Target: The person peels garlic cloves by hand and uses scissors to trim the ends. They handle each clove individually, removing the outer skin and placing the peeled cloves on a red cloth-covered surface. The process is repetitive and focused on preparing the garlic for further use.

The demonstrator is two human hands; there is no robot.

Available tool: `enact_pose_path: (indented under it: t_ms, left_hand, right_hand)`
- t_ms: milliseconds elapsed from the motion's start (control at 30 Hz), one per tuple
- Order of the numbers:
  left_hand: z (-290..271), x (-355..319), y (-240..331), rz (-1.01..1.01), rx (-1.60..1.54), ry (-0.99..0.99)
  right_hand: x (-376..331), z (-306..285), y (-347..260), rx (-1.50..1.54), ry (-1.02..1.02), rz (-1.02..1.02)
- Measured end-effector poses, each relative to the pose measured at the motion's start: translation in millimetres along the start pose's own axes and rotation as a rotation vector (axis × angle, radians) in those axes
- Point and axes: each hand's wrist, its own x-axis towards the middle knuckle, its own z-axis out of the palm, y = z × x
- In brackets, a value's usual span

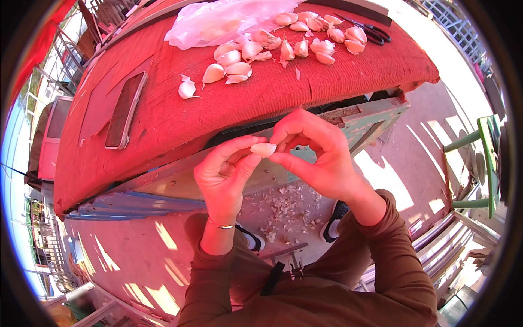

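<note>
Between my two hands is a single pale garlic clove (263, 149), held up in front of the table's near edge. My left hand (226, 169) pinches one end of it between thumb and fingers. The thumb and forefinger of my right hand (318, 152) close on its other end. Several garlic cloves and broken bulbs (237, 71) lie in a loose row on the red cloth-covered table (180, 136). One clove (187, 87) sits apart from them at the left. Behind them spreads a thin pink plastic bag (218, 27).
Dark-handled scissors (376, 34) lie at the table's far right. A phone (125, 111) rests on the cloth at the left. Garlic skins (289, 210) litter the floor between my shoes. At the right stands a green stool or chair (485, 163).
</note>
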Motion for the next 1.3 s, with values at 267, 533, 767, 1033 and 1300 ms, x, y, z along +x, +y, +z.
enact_pose_path:
  t_ms: [267, 533, 767, 1033, 1300]
  left_hand:
    - [1, 2, 0, 0.096, 0.042, -0.010]
    - [-7, 5, 1, -0.091, -0.121, -0.076]
    - [-10, 5, -1, -0.149, -0.163, -0.093]
    - [-11, 8, 1, -0.220, -0.231, -0.117]
    - [-12, 7, 2, -0.277, -0.289, -0.147]
  right_hand:
    - [2, -8, 2, -0.106, -0.061, -0.057]
    - [4, -12, -2, -0.178, -0.122, -0.065]
    - [2, -11, 0, -0.193, -0.135, -0.063]
    - [2, -7, -4, -0.181, -0.131, -0.033]
    - [2, -8, -4, -0.225, -0.131, -0.099]
